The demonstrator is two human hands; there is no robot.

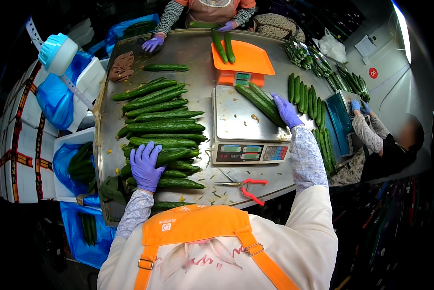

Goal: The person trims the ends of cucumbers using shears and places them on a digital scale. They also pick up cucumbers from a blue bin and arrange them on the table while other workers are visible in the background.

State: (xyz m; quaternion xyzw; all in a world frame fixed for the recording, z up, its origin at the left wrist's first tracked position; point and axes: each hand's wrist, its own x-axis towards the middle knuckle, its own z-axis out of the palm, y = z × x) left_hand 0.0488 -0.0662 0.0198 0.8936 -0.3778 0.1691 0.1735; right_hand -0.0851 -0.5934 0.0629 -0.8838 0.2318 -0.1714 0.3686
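My left hand (146, 166), in a purple glove, rests with spread fingers on a pile of cucumbers (166, 126) on the left of the metal table. On the steel platform of a digital scale (231, 127) lie a pair of cucumbers (262, 105). My right hand (287, 111), also gloved in purple, is at their right side, its fingers extended along them; whether it grips them cannot be told. Red-handled pruning shears (251, 183) lie in front of the scale with their blades apart. Behind it, an orange scale (244, 56) bears two more cucumbers (227, 47).
Across the metal table (188, 43) stands a co-worker with gloved hands. Another person works at a teal machine (338, 121) on the right, beside rows of cucumbers (305, 96). White foam boxes (73, 137) with blue liners stand left. A brown cloth (122, 67) lies at the far left corner.
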